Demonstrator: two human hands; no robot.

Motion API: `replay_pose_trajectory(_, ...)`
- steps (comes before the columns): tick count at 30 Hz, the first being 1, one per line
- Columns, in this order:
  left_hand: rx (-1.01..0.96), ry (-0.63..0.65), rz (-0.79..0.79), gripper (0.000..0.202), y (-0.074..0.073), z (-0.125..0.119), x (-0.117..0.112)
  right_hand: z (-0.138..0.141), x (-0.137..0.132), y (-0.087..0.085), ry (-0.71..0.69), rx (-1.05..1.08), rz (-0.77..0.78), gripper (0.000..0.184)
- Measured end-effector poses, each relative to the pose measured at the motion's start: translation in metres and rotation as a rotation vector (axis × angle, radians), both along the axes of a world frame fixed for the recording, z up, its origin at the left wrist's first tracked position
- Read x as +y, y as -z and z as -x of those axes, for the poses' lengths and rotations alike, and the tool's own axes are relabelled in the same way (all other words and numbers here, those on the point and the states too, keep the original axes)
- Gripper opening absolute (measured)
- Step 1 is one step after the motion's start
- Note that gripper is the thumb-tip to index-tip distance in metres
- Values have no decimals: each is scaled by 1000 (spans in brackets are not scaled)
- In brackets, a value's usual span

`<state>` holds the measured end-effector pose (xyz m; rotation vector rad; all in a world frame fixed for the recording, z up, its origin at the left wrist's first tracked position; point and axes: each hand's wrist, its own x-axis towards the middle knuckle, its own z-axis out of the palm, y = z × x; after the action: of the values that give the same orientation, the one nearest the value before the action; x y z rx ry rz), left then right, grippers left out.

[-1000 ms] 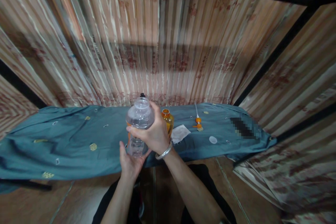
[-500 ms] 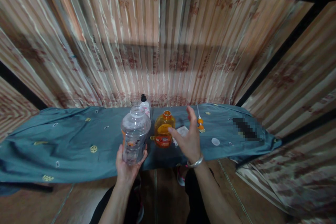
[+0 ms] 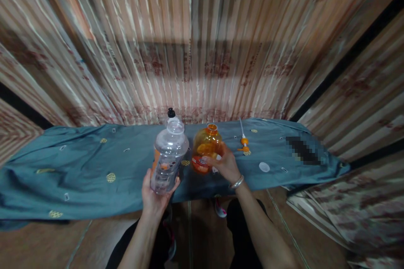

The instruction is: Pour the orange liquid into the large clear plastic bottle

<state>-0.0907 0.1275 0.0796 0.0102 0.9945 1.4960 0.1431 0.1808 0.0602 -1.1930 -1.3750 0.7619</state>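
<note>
My left hand (image 3: 158, 195) is closed around the lower part of a large clear plastic bottle (image 3: 170, 147), which tilts slightly to the right and has an uncapped mouth. To its right, my right hand (image 3: 224, 163) grips the right side of an orange see-through bottle (image 3: 204, 145). That bottle has a red label and an open neck, and it tilts a little. Behind the clear bottle, partly hidden, stands a bottle with a black cap (image 3: 171, 112). An orange pump top (image 3: 244, 143) with a long pale tube lies to the right of my right hand.
A blue-green patterned cloth (image 3: 85, 168) covers the narrow table. On its right side are a round white lid (image 3: 264, 167) and a pixelated dark patch (image 3: 303, 150). Striped curtains (image 3: 202, 59) hang behind, with dark frame bars (image 3: 344, 63) at the sides.
My right hand has come down onto the orange bottle, its fingers now closed on its side. The clear bottle has tilted to the right in my left hand. The view has shifted slightly.
</note>
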Motion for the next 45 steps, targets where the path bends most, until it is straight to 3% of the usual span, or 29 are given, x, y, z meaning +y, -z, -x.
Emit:
replay_pose_trajectory(7, -3, 31, 7, 22, 6, -12, 5, -32, -3, -12, 324, -115, -85, 66)
replay_pose_trajectory(16, -12, 84, 1, 22, 8, -23, 9, -44, -3, 10, 460, -271, -58, 76)
replay_pose_trajectory(22, -4, 92, 11, 24, 4, -28, 7, -40, -4, 14, 387, -304, -103, 88)
replay_pose_trajectory(30, 9, 63, 29, 23, 5, -24, 10, -28, 9, 12, 314, -321, -116, 75)
replay_pose_trajectory(40, 36, 64, -13, 30, 8, -16, 24, -31, 22, -6, 251, -456, -164, 67)
replay_pose_trajectory(45, 49, 63, -15, 32, 8, -16, 25, -34, 23, -2, 259, -484, -167, 67)
